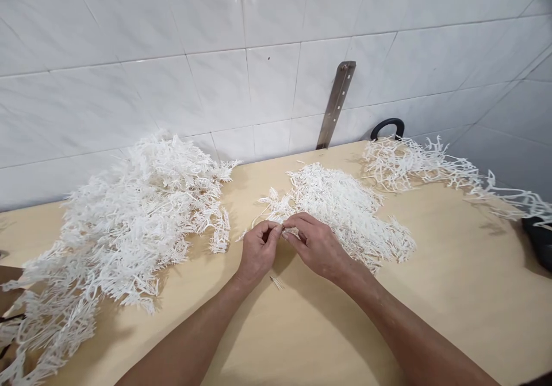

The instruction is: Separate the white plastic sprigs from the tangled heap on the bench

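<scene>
Beyond my hands, the wall tiles (215, 87) look glossy and smooth, throwing back small bright reflections. Under my wrists, the tabletop (431, 282) looks like smooth, pale wood with a soft sheen. Left of my left hand (259, 248), the branching white heap (142, 202) looks like plastic, spiky and rough. The pile (336, 202) beside my right hand (317, 242) looks like similar plastic, bristly and more matt.

glossy white marbled tiles (146, 18) line the wall behind a pale wood-toned table (431, 305), catching small bright reflections.
</scene>
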The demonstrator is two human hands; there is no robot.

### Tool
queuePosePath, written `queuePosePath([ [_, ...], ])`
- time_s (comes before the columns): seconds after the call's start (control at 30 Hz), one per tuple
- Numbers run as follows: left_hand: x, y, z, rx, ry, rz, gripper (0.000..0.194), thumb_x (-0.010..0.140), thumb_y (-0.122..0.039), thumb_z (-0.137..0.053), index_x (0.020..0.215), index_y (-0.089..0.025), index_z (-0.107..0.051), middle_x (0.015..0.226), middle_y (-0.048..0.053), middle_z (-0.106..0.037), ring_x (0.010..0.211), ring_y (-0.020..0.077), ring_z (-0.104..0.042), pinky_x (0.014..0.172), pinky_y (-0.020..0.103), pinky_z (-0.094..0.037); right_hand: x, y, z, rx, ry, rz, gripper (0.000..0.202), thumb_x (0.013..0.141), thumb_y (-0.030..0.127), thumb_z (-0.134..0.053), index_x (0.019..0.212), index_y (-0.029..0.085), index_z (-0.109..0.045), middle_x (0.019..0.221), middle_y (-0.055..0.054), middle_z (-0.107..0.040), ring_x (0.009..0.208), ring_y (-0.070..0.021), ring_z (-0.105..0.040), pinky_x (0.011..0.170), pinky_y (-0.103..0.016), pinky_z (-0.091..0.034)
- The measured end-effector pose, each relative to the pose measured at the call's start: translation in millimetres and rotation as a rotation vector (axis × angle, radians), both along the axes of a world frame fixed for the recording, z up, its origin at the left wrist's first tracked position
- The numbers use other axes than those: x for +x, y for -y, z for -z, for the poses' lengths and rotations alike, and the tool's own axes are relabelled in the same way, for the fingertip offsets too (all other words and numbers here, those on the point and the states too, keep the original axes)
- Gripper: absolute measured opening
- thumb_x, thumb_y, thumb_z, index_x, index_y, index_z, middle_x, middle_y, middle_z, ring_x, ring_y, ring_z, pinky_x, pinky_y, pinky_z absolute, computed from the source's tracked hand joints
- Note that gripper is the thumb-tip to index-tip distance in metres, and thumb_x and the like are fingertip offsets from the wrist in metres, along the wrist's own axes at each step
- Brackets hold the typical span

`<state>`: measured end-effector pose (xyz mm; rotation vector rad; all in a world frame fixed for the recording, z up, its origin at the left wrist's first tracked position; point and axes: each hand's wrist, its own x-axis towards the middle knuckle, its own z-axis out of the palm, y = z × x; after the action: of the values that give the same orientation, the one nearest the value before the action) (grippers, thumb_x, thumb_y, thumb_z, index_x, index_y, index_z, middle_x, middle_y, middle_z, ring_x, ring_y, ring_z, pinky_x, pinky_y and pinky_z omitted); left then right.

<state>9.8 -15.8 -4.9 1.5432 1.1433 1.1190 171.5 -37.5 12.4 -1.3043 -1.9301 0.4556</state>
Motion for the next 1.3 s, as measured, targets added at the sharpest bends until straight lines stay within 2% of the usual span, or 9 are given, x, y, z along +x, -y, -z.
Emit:
queuePosePath([
  [0.17, 0, 0, 0.1, 0.018, -0.006, -0.008, 0.027, 0.09, -0.041, -0.057, 0.08, -0.018, -0.067, 0.057, -0.003, -0.054, 0.053, 0.0106, -0.047, 0.055, 0.023, -0.039, 0, -1, -1.8, -0.086, -0.044, 0.085, 0.011, 0.092, 0.028, -0.057, 0.092, 0.021, -0.066, 0.088, -0.003, -0.069, 0.061, -0.014, -0.058, 0.059, -0.029, -0.047],
  [0.27, -1, 0, -0.5, 0.043, -0.011, -0.011, 0.027, 0.09, -0.04, -0.056, 0.081, -0.017, -0.067, 0.06, -0.002, -0.055, 0.055, 0.0105, -0.048, 0.056, 0.023, -0.04, -1, -2, -2.0, -0.135, -0.054, 0.088, 0.013, 0.091, 0.028, -0.056, 0.085, 0.022, -0.067, 0.078, -0.001, -0.068, 0.061, -0.0144, -0.058, 0.057, -0.028, -0.045],
  [0.43, -1, 0, -0.7, 0.055, -0.009, -0.01, 0.026, 0.091, -0.04, -0.057, 0.081, -0.017, -0.066, 0.064, -0.001, -0.058, 0.056, 0.0105, -0.05, 0.056, 0.023, -0.04, -2, -3, -1.0, -0.135, -0.062, 0.041, 0.014, 0.087, 0.02, -0.055, 0.08, 0.022, -0.067, 0.077, -0.001, -0.067, 0.068, -0.0152, -0.059, 0.063, -0.028, -0.045],
  [0.57, -1, -1, 2.3, 0.05, 0.11, -0.043, 0.024, 0.09, -0.041, -0.06, 0.098, -0.019, -0.063, 0.073, -0.001, -0.063, 0.054, 0.0085, -0.05, 0.055, 0.022, -0.041, -1, -5, 2.0, -0.181, -0.198, 0.052, 0.014, 0.089, 0.027, -0.055, 0.082, 0.02, -0.066, 0.076, -0.002, -0.067, 0.067, -0.0151, -0.058, 0.061, -0.027, -0.044],
  [0.63, 0, -1, 3.1, 0.035, 0.167, -0.076, 0.023, 0.089, -0.041, -0.061, 0.097, -0.019, -0.059, 0.075, -0.001, -0.064, 0.051, 0.0071, -0.049, 0.053, 0.021, -0.041, 0, -6, 4.1, -0.224, -0.292, 0.081, 0.016, 0.09, 0.033, -0.057, 0.083, 0.02, -0.065, 0.073, -0.001, -0.065, 0.065, -0.0148, -0.057, 0.059, -0.027, -0.044],
  [0.73, 1, -1, 0.9, -0.02, 0.145, -0.06, 0.026, 0.087, -0.043, -0.062, 0.082, -0.018, -0.056, 0.064, -0.003, -0.059, 0.047, 0.0067, -0.047, 0.049, 0.02, -0.039, 0, -6, 5.9, -0.311, -0.418, 0.093, 0.021, 0.09, 0.04, -0.059, 0.084, 0.02, -0.065, 0.066, 0.001, -0.06, 0.055, -0.0127, -0.052, 0.052, -0.025, -0.041],
  [0.87, 0, 0, -7.0, -0.188, 0.115, 0.051, 0.035, 0.087, -0.052, -0.059, 0.084, -0.017, -0.062, 0.047, -0.005, -0.051, 0.039, 0.0089, -0.044, 0.041, 0.021, -0.035, -1, -6, 6.0, -0.356, -0.516, 0.072, 0.027, 0.09, 0.046, -0.059, 0.088, 0.02, -0.066, 0.06, 0.003, -0.055, 0.046, -0.0104, -0.046, 0.044, -0.024, -0.037],
  [1.0, -4, -3, -12.5, -0.295, 0.246, 0.135, 0.038, 0.082, -0.052, -0.066, 0.084, -0.015, -0.065, 0.048, -0.003, -0.053, 0.041, 0.009, -0.044, 0.042, 0.021, -0.036, 0, -6, 9.0, -0.319, -0.502, 0.075, 0.029, 0.089, 0.048, -0.061, 0.089, 0.02, -0.067, 0.062, 0.002, -0.057, 0.045, -0.0097, -0.046, 0.044, -0.024, -0.037],
  [1.3, -7, -9, -14.5, -0.437, 0.422, 0.156, 0.034, 0.072, -0.044, -0.079, 0.08, -0.016, -0.061, 0.052, -0.003, -0.055, 0.046, 0.0086, -0.047, 0.042, 0.019, -0.037, -3, -7, 13.3, -0.322, -0.538, 0.068, 0.032, 0.088, 0.051, -0.062, 0.089, 0.019, -0.067, 0.06, 0.003, -0.055, 0.044, -0.0093, -0.044, 0.042, -0.023, -0.037],
])
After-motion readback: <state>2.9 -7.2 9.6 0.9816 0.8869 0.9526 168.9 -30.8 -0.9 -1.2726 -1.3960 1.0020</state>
